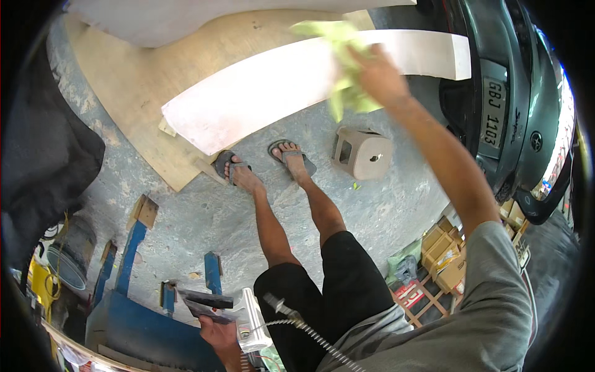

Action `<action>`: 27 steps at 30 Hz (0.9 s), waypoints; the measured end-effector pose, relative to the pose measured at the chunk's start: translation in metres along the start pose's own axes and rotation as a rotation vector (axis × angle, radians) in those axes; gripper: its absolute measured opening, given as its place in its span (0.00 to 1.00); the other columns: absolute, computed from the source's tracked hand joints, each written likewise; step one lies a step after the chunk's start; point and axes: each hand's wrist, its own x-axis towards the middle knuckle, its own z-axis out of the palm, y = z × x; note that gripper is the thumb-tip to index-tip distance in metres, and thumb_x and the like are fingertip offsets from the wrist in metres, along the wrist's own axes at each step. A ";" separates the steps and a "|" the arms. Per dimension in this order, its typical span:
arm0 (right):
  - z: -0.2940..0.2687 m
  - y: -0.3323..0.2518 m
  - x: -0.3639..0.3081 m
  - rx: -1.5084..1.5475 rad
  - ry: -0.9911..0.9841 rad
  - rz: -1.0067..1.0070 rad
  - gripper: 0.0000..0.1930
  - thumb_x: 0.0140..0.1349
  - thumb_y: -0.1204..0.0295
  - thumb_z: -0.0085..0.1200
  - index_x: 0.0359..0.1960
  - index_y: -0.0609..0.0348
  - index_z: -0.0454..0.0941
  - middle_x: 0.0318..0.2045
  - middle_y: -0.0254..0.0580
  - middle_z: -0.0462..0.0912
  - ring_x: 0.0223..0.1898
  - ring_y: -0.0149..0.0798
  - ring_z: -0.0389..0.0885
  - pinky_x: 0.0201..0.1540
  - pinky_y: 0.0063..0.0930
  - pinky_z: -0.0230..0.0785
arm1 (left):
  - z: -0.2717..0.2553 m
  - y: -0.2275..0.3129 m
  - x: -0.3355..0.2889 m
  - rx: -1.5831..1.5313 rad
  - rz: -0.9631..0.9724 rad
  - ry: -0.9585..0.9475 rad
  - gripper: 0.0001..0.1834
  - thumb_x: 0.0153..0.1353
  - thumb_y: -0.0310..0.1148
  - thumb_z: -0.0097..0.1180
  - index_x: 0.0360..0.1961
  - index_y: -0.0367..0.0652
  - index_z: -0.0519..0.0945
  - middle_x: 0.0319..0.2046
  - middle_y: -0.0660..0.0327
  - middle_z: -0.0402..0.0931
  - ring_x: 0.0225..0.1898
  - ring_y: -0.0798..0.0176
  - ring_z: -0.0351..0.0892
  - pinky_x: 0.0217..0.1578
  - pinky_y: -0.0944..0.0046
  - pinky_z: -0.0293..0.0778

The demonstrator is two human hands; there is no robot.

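My right hand point(379, 75) is closed on a yellow-green cloth point(348, 54), arm stretched far forward. The cloth lies over a long, curved white panel point(266, 87) and is partly smeared by motion. Low down, near my left thigh, my left hand point(220, 335) grips a dark flat piece point(207, 302); its exact kind I cannot make out. Right beside that hand is a white device point(251, 322) with a coiled cord point(322, 344), in front of my black shorts.
A plywood sheet point(118, 80) lies under the panel. To the right stand a beige plastic stool point(365, 155), a dark green car point(527, 93) and cardboard boxes point(443, 251). Blue metal stands point(130, 254) and a bucket point(71, 254) are at the lower left.
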 end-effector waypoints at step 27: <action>-0.029 -0.029 -0.026 0.064 0.040 -0.023 0.41 0.56 0.81 0.55 0.74 0.43 0.60 0.73 0.51 0.61 0.58 0.59 0.78 0.65 0.53 0.70 | -0.032 -0.011 0.006 -0.247 -0.009 -0.192 0.19 0.73 0.35 0.51 0.63 0.49 0.72 0.51 0.65 0.84 0.50 0.65 0.84 0.54 0.57 0.75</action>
